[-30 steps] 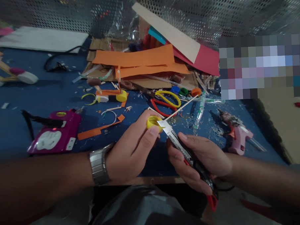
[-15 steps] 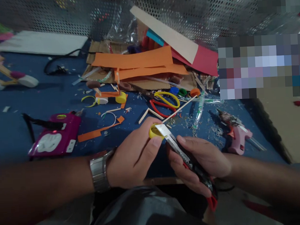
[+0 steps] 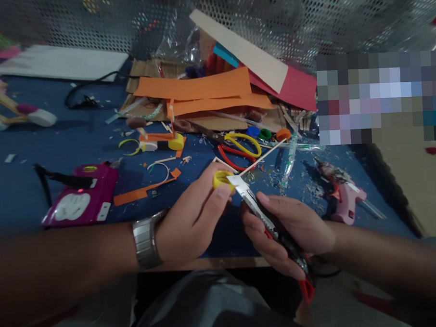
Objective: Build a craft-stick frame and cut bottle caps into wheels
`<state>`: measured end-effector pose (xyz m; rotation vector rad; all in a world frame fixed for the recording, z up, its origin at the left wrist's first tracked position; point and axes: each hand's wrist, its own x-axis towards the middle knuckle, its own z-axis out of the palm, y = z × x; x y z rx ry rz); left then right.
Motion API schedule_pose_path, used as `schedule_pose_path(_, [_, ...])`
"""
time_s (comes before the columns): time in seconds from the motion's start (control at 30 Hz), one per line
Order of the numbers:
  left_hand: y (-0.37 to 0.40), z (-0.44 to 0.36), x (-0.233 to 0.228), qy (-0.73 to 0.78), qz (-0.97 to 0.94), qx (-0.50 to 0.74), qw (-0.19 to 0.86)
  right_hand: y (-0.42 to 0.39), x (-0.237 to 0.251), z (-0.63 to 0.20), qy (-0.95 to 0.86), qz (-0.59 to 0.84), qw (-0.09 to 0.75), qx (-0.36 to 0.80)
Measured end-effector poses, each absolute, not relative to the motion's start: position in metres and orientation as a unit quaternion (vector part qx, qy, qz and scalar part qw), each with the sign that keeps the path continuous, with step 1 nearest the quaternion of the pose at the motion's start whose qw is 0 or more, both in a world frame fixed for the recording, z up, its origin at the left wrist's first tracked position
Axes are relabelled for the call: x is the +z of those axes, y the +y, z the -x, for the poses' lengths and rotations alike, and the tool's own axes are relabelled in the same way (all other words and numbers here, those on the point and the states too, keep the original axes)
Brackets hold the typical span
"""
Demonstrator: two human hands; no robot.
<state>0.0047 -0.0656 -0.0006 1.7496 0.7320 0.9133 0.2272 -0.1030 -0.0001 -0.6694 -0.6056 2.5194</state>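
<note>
My left hand (image 3: pixel 196 210) pinches a yellow bottle cap (image 3: pixel 218 179), its hollow side tilted up towards me. My right hand (image 3: pixel 287 223) is wrapped round a utility knife (image 3: pixel 265 219) with a black and red handle. The knife's blade (image 3: pixel 236 182) is out, and its tip meets the right rim of the cap; how deep it bites cannot be made out. Just beyond the hands lie scissors (image 3: pixel 241 150) with one yellow and one red handle loop, and a thin wooden stick (image 3: pixel 264 156).
A pink glue gun (image 3: pixel 346 201) rests at the right near a cardboard sheet (image 3: pixel 414 188). At the left is a magenta power box (image 3: pixel 82 196) with a cable. Orange paper strips (image 3: pixel 196 86), a blue cap (image 3: pixel 253 131) and a small assembled model (image 3: pixel 159 143) lie behind, among scraps.
My left hand and the cap have shifted slightly up and left. The blade now meets the cap's right rim rather than lying across its opening. The knife stays in my right hand.
</note>
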Motion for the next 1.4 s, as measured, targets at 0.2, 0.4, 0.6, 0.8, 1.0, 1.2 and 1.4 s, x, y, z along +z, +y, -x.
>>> schedule_pose_path(0.2, [-0.066,-0.006,-0.001,0.301,-0.7,0.366,0.534,-0.102,0.001,-0.227,-0.223,0.243,0.236,0.914])
schedule_pose_path(0.4, [-0.06,-0.011,-0.004,0.298,-0.614,0.406,0.608,-0.103,0.0,-0.227,-0.218,0.226,0.239,0.919])
schedule_pose_path(0.6, [-0.062,-0.009,-0.004,0.299,-0.641,0.389,0.59,-0.103,-0.001,-0.228,-0.206,0.223,0.239,0.922])
schedule_pose_path(0.8, [-0.064,-0.006,0.0,0.303,-0.698,0.366,0.535,-0.102,0.0,-0.228,-0.213,0.245,0.227,0.918])
schedule_pose_path(1.0, [-0.064,-0.004,0.004,0.292,-0.73,0.337,0.518,-0.102,0.0,-0.227,-0.22,0.254,0.22,0.916])
schedule_pose_path(1.2, [-0.061,-0.007,-0.005,0.305,-0.617,0.397,0.607,-0.105,-0.003,-0.227,-0.256,0.227,0.252,0.905])
schedule_pose_path(1.4, [-0.059,-0.006,-0.003,0.277,-0.625,0.384,0.621,-0.108,-0.002,-0.226,-0.338,0.288,0.383,0.81])
